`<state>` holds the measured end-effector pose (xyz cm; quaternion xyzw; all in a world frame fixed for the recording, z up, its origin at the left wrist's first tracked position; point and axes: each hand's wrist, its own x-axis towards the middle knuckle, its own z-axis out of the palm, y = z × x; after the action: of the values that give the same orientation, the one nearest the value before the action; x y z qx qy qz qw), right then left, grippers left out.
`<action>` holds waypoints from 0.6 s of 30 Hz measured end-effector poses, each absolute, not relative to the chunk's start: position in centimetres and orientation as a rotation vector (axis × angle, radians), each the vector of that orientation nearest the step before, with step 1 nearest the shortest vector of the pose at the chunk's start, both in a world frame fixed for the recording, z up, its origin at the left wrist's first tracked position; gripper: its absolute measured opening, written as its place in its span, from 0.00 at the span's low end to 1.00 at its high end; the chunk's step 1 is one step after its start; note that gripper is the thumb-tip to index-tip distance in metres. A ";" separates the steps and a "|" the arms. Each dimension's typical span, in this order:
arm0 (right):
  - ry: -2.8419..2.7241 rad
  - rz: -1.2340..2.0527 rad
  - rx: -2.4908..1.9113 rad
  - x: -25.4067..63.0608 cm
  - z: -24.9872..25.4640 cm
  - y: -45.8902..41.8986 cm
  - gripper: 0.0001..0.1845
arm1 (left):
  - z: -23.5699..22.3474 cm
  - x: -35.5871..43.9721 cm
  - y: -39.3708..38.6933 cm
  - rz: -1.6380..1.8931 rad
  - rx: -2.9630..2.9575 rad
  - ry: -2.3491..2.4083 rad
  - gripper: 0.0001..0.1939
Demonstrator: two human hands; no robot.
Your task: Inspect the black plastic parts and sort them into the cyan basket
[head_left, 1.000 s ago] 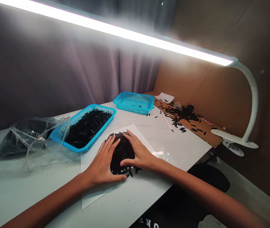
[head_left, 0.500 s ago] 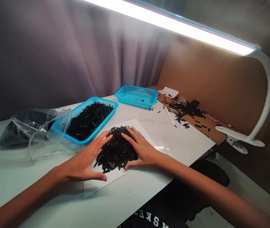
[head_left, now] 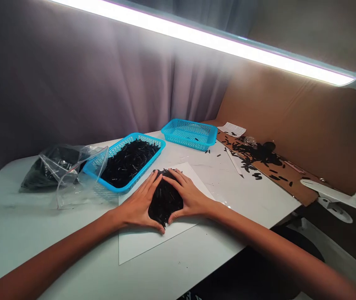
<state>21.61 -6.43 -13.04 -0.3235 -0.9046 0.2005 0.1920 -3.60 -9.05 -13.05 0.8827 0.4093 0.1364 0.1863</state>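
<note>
A heap of small black strips lies on a white sheet on the table. My left hand curves around the heap's left side, thumb apart from the fingers. Around the right side curves my right hand, its fingers also spread from the thumb. Both palms press against the pile's edges, and the fingertips nearly meet at its far side. The thumbs come close together at the near side. Neither hand closes on a single piece. The underside of the heap is hidden.
A blue basket full of black strips stands behind my left hand, beside a clear plastic bag of dark pieces. Another blue basket is farther back. Loose black pieces lie on cardboard near a pencil and lamp clamp.
My left hand has moved inward to the right, squeezing the heap narrower and taller between both hands. The fingertips are closer together. The camera view has shifted slightly left.
</note>
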 end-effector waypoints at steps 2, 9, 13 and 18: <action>-2.520 0.559 -0.895 21.5 -13.2 -6.3 0.69 | -13.1 -3.2 -8.9 0.394 2.491 1.162 0.79; -2.451 0.612 -0.835 21.5 -13.1 -6.1 0.63 | -13.1 -2.5 -9.0 0.394 2.470 1.193 0.72; -2.434 0.694 -0.846 22.2 -12.3 -6.2 0.57 | -12.8 -2.5 -9.1 0.473 2.445 1.200 0.65; -2.327 0.855 -0.926 23.3 -10.5 -5.5 0.42 | -11.2 -2.7 -9.0 0.529 2.412 1.291 0.43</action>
<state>23.32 -5.53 -10.49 -0.3393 -0.8525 0.3131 0.2449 -2.69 -9.02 -11.20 0.8520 0.4560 0.1869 0.1765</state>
